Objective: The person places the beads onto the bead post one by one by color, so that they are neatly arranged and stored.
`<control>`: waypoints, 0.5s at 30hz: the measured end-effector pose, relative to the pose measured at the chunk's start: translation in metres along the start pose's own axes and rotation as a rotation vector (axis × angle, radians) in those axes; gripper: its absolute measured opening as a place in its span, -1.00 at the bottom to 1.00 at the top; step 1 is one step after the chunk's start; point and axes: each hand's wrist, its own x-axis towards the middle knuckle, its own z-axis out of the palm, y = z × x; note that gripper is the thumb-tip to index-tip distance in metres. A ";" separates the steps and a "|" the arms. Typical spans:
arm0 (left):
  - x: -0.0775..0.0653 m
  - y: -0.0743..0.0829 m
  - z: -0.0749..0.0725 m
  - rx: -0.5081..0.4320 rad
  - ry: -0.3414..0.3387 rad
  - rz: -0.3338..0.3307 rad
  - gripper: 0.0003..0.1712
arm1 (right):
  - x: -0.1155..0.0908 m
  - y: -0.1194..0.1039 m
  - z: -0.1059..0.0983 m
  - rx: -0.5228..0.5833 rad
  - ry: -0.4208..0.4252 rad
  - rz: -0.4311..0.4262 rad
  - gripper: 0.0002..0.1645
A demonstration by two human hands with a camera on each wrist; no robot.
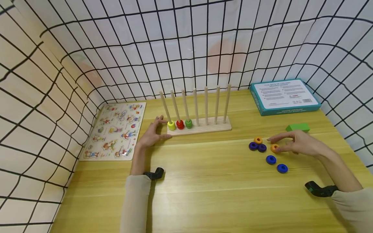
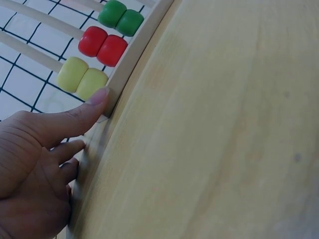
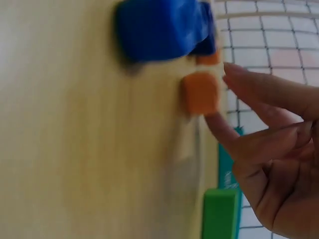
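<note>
My left hand (image 1: 151,133) grips the left end of a wooden peg stand (image 1: 204,128), thumb at the front edge and a finger at the back. On its three leftmost pegs sit yellow beads (image 1: 171,126), red beads (image 2: 102,46) and green beads (image 1: 188,124); the other pegs are bare. Over at the right, my right hand (image 1: 304,143) reaches down to an orange bead (image 1: 274,148). One fingertip touches this bead (image 3: 201,93) while the index finger stays apart from it. Beside it lie another orange bead (image 1: 257,140), two purple beads (image 1: 253,146) and two blue beads (image 1: 271,160).
A green block (image 1: 298,127) lies just behind my right hand. Farther back is a teal box (image 1: 285,96) with a printed white label. A picture puzzle board (image 1: 115,131) lies left of the stand. Black wire mesh (image 1: 180,48) encloses the table's back and sides.
</note>
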 end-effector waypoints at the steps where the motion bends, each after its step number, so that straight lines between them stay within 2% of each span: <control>1: 0.000 0.000 0.000 -0.001 0.002 0.000 -0.22 | 0.000 0.004 0.000 0.007 -0.008 -0.003 -0.50; 9: -0.001 0.002 0.001 -0.002 0.004 -0.009 -0.20 | 0.005 0.013 0.004 -0.011 -0.006 -0.029 -0.60; 15: -0.012 0.028 -0.001 -0.025 -0.010 -0.002 -0.25 | 0.008 0.012 0.005 -0.018 0.019 -0.004 -0.58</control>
